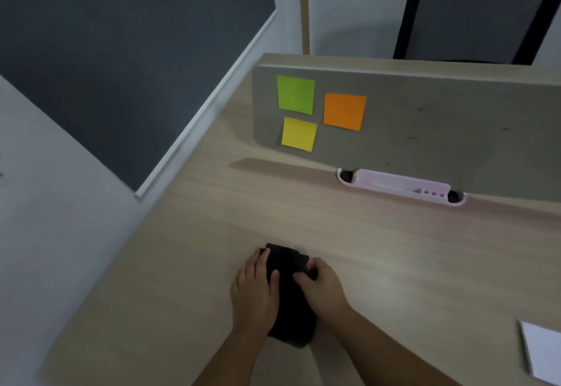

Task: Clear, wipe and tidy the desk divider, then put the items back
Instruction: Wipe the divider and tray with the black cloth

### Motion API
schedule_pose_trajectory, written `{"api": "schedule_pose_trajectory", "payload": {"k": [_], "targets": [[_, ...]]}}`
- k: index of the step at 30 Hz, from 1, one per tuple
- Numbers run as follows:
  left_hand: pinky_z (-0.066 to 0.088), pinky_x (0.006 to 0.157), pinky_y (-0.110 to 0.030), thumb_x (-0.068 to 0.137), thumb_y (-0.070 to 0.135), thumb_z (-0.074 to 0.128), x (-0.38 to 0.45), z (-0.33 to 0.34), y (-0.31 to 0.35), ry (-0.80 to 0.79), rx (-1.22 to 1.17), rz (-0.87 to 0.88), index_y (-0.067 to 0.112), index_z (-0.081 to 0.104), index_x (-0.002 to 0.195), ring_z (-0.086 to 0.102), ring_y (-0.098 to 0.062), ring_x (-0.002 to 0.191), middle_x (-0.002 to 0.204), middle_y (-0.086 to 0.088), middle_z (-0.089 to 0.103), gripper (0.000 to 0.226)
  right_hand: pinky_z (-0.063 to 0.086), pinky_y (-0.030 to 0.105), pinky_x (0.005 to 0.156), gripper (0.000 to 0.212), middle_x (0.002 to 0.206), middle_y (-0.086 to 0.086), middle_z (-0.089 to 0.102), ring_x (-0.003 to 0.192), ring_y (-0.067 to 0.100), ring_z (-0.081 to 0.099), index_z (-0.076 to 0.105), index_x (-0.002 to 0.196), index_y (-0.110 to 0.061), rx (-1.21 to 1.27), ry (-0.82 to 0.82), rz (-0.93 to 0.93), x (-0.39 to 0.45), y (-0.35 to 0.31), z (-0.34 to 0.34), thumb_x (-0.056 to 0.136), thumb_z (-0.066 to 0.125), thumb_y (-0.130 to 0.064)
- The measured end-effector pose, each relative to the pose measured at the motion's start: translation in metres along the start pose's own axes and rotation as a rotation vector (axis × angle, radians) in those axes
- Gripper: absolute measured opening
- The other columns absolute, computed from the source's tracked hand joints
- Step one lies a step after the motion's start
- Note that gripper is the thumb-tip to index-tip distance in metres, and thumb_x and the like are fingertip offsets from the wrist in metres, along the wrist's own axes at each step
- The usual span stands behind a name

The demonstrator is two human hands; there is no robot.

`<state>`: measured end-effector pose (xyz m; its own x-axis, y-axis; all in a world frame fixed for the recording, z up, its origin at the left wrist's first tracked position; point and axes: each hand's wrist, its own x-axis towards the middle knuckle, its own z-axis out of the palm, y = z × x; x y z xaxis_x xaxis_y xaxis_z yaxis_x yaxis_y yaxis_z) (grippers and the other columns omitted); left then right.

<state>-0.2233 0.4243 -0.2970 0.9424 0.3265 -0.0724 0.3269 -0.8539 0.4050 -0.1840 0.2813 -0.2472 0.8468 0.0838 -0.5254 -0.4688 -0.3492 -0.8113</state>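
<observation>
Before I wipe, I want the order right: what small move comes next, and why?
Probably peel off the green note first: three notes remain stuck on the divider, while both hands rest on the dark cloth.

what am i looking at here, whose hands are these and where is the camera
There is no machine here: a person wears one camera on the head, looking forward and down at their own hands. The left hand and right hand both rest on a folded black cloth lying on the wooden desk. Behind it stands the grey desk divider with green, orange and yellow sticky notes. A white pen tray sits at its foot, and white paper lies at the right edge.
</observation>
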Motion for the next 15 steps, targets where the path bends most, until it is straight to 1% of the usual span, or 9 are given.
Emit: {"api": "schedule_pose_trajectory", "payload": {"k": [1, 2, 3, 4, 6, 8, 10, 13, 15], "targets": [[0.035, 0.108, -0.038, 0.098, 0.043, 0.03, 0.0, 0.0, 0.0, 0.001, -0.028, 0.007, 0.03, 0.042, 0.143, 0.042, -0.019, 0.135, 0.151, 0.007, 0.044, 0.048, 0.049, 0.032, 0.071, 0.002, 0.087, 0.013, 0.065, 0.084, 0.03, 0.063, 0.057, 0.084, -0.01, 0.288, -0.062, 0.095, -0.002, -0.004, 0.001, 0.084, 0.058, -0.009], [0.035, 0.108, -0.035, 0.099, 0.041, 0.032, 0.002, 0.0, 0.001, -0.011, -0.083, 0.022, 0.033, 0.047, 0.14, 0.043, -0.018, 0.133, 0.149, 0.009, 0.045, 0.044, 0.054, 0.038, 0.079, 0.011, 0.094, 0.018, 0.069, 0.089, 0.034, 0.066, 0.061, 0.094, -0.006, 0.554, -0.113, 0.2, -0.005, -0.007, 0.0, 0.085, 0.055, -0.006], [0.035, 0.107, -0.03, 0.099, 0.04, 0.031, 0.005, -0.002, 0.005, -0.03, -0.175, 0.044, 0.037, 0.051, 0.134, 0.045, -0.015, 0.131, 0.145, 0.01, 0.048, 0.041, 0.053, 0.047, 0.089, 0.021, 0.103, 0.022, 0.069, 0.097, 0.038, 0.066, 0.063, 0.104, -0.005, 0.78, -0.15, 0.293, -0.009, -0.009, -0.003, 0.086, 0.053, -0.006], [0.034, 0.106, -0.024, 0.098, 0.041, 0.03, 0.007, -0.006, 0.012, -0.055, -0.295, 0.065, 0.042, 0.054, 0.128, 0.047, -0.011, 0.129, 0.14, 0.012, 0.051, 0.038, 0.048, 0.053, 0.097, 0.028, 0.11, 0.025, 0.068, 0.104, 0.041, 0.063, 0.063, 0.113, -0.005, 0.945, -0.175, 0.357, -0.014, -0.01, -0.01, 0.086, 0.053, -0.008], [0.033, 0.104, -0.014, 0.097, 0.041, 0.033, 0.015, -0.013, 0.035, -0.092, -0.529, 0.117, 0.05, 0.053, 0.118, 0.047, 0.002, 0.125, 0.131, 0.02, 0.052, 0.03, 0.042, 0.053, 0.104, 0.037, 0.119, 0.028, 0.064, 0.114, 0.042, 0.059, 0.058, 0.123, -0.001, 1.118, -0.198, 0.412, -0.025, -0.019, -0.035, 0.088, 0.052, -0.011], [0.034, 0.103, -0.009, 0.097, 0.041, 0.036, 0.021, -0.018, 0.059, -0.069, -0.656, 0.189, 0.047, 0.052, 0.122, 0.046, 0.009, 0.124, 0.132, 0.026, 0.05, 0.03, 0.045, 0.046, 0.099, 0.038, 0.116, 0.029, 0.066, 0.11, 0.037, 0.062, 0.057, 0.122, 0.005, 1.126, -0.191, 0.387, -0.037, -0.036, -0.069, 0.088, 0.054, -0.012], [0.036, 0.102, -0.011, 0.097, 0.045, 0.037, 0.029, -0.012, 0.076, -0.082, -0.692, 0.205, 0.043, 0.05, 0.13, 0.046, 0.01, 0.125, 0.135, 0.029, 0.049, 0.036, 0.05, 0.041, 0.086, 0.035, 0.107, 0.027, 0.07, 0.095, 0.032, 0.067, 0.061, 0.116, 0.005, 1.041, -0.111, 0.278, -0.051, -0.061, -0.108, 0.085, 0.057, -0.01], [0.042, 0.109, -0.03, 0.092, 0.05, 0.039, 0.044, 0.015, 0.086, -0.155, -0.596, 0.227, 0.037, 0.054, 0.127, 0.047, -0.001, 0.13, 0.14, 0.026, 0.046, 0.04, 0.049, 0.036, 0.072, 0.025, 0.093, 0.019, 0.073, 0.076, 0.024, 0.068, 0.07, 0.099, -0.007, 0.903, 0.088, -0.077, -0.073, -0.112, -0.158, 0.077, 0.06, -0.016], [0.038, 0.114, -0.038, 0.092, 0.05, 0.035, 0.05, 0.039, 0.091, -0.21, -0.412, 0.32, 0.03, 0.059, 0.128, 0.044, -0.012, 0.137, 0.143, 0.024, 0.041, 0.048, 0.052, 0.035, 0.073, 0.016, 0.083, 0.007, 0.074, 0.076, 0.017, 0.069, 0.075, 0.084, -0.018, 0.793, 0.329, -0.349, -0.078, -0.141, -0.181, 0.084, 0.059, -0.016]]}}
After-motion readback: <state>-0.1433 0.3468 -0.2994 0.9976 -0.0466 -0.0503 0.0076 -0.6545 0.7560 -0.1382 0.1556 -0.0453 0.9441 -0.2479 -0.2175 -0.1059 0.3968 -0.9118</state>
